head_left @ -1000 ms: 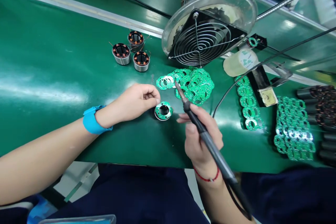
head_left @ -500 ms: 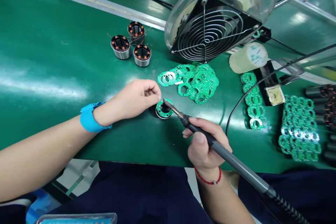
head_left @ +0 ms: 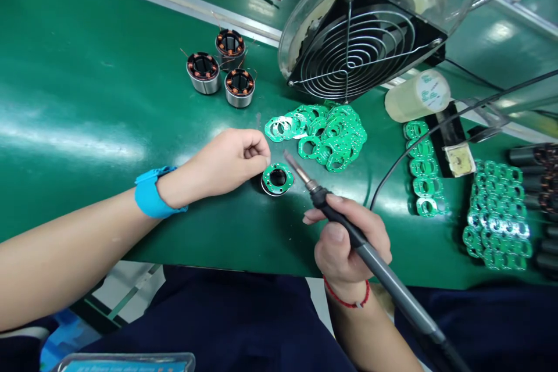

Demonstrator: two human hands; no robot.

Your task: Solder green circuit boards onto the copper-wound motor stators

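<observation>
In my right hand [head_left: 349, 241] is a soldering iron [head_left: 370, 258], gripped like a pen. Its tip points up and left, just above and apart from a motor stator [head_left: 276, 190] standing on the bench. A green ring-shaped circuit board [head_left: 285, 181] lies on top of that stator. At its upper left edge, my left hand [head_left: 233, 160] is closed, thumb and forefinger pinched together. Whatever is between those fingertips is too small to make out. A pile of loose green circuit boards [head_left: 335, 133] lies just beyond the stator.
Three wound stators [head_left: 239, 90] stand at the back left, thin wires sticking out. A caged fan [head_left: 349, 61] looms over the back. To the right are a tape roll [head_left: 416, 93], a sponge holder [head_left: 460, 160], a row of boards [head_left: 422, 167] and a board panel [head_left: 497, 209]. A black cable crosses there.
The soldering iron's tip has lifted off the circuit board's edge, up and to the right. My left hand keeps its pinch beside the board. The view has shifted slightly.
</observation>
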